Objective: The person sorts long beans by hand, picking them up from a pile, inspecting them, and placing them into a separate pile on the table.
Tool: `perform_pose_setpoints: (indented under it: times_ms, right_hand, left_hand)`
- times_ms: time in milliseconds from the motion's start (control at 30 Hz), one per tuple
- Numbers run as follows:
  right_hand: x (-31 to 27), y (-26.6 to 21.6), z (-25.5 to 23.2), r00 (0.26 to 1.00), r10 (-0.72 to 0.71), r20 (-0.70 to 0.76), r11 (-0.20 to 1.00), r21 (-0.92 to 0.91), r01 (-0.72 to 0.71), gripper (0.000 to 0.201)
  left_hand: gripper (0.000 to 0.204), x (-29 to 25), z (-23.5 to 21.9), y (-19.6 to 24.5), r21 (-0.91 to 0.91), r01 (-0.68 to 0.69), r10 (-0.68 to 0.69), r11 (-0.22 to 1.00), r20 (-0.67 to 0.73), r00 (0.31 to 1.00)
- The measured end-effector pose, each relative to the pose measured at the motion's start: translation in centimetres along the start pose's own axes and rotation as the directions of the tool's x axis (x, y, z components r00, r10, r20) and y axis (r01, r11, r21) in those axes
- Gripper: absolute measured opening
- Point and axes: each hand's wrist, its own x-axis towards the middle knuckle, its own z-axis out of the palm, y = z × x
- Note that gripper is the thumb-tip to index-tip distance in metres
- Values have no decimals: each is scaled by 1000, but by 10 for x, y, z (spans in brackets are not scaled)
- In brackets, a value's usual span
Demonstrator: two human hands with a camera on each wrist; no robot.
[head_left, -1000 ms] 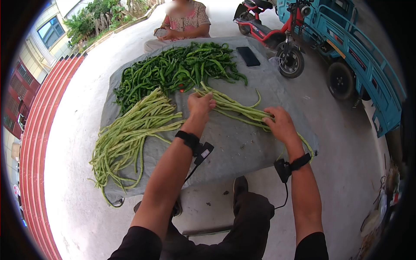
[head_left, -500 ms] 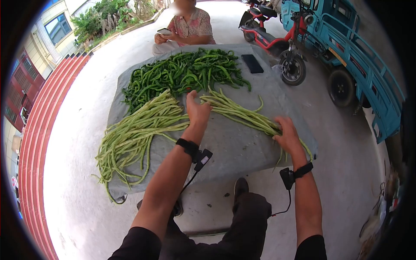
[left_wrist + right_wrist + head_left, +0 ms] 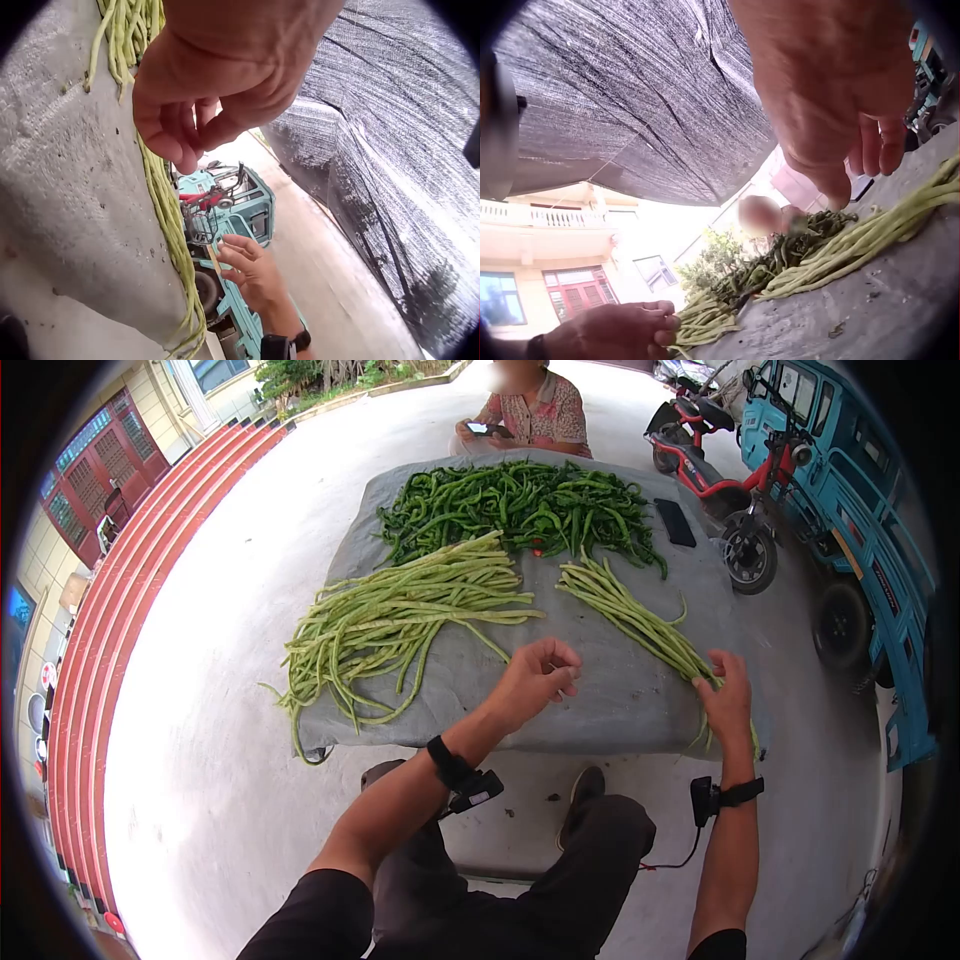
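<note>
My left hand (image 3: 540, 678) hovers over the near middle of the cloth-covered table, fingers loosely curled; nothing shows between them in the left wrist view. A small bundle of long beans (image 3: 635, 610) lies slantwise on the right side. Beside its near end is my right hand (image 3: 728, 695), thumb and fingers spread. In the left wrist view that hand (image 3: 255, 277) stands apart from the beans, holding nothing. A larger pile of long beans (image 3: 410, 610) covers the left side, a few strands hanging over the edge. Green peppers (image 3: 520, 510) are heaped along the back.
The grey cloth (image 3: 590, 700) has small scraps on it. A black phone (image 3: 675, 522) lies at its back right. Beyond the table a person (image 3: 540, 415) sits holding a phone. A red scooter (image 3: 700, 465) and a blue cargo tricycle (image 3: 860, 530) stand to the right; red steps (image 3: 170, 550) rise at left.
My left hand has left the far end of the small bean bundle and come back toward the near edge. The right hand has come off the bundle's near end. The head view has swung left.
</note>
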Motion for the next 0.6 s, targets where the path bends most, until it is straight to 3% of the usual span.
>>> perform_pose_setpoints:
  times_ms: [33, 133, 233, 333, 400, 467, 567, 600]
  right_hand:
    - [5, -18, -2, 999, 12, 42, 993, 118, -17, 48]
    - [4, -94, -12, 963, 25, 269, 888, 437, -145, 38]
    - [-19, -163, -11, 890, -65, 452, 713, 645, -276, 31]
    - [-60, -203, -10, 792, -204, 575, 445, 775, -448, 25]
    - [-87, -222, -5, 712, -255, 654, 228, 756, -613, 23]
    - [-110, -244, 5, 638, -305, 707, 201, 703, -682, 22]
    - [-126, -280, 23, 607, -388, 694, 421, 719, -553, 24]
    - [-123, -291, 32, 682, -452, 575, 541, 785, -303, 24]
  left_hand:
    - [10, -3, -5, -3, 34, 12, -12, 999, 3, 1000]
    - [7, 0, -25, -14, 222, -117, 134, 968, -62, 989]
    - [7, 4, -45, -10, 550, -260, 410, 794, -168, 897]
    - [9, 2, -66, 3, 687, -314, 582, 655, -194, 790]
    - [12, -1, -78, 11, 749, -333, 660, 573, -180, 730]
    - [13, -3, -90, 15, 792, -336, 705, 510, -161, 691]
    - [14, -8, -106, 17, 835, -324, 738, 444, -136, 660]
    - [14, -11, -112, 19, 849, -324, 754, 417, -124, 645]
